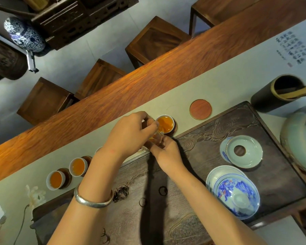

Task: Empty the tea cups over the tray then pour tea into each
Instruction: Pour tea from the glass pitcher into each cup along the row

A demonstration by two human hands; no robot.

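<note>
My left hand point(131, 131) grips a small glass pitcher point(155, 141) of amber tea, tilted toward a white tea cup point(165, 124) on a dark coaster. That cup is full of tea. My right hand point(166, 152) holds the pitcher from below at its base. Two more white cups, one point(78, 166) and another point(56, 179), sit filled on coasters to the left. A fourth cup's rim point(97, 150) peeks out behind my left wrist. The dark carved tea tray point(228, 121) lies under my forearms.
An empty round wooden coaster point(200, 109) lies right of the cup being filled. On the tray stand a celadon lid on a saucer point(244, 151) and a blue-and-white gaiwan point(237, 195). A dark utensil canister point(279, 92) and large kettle point(298, 138) are at right.
</note>
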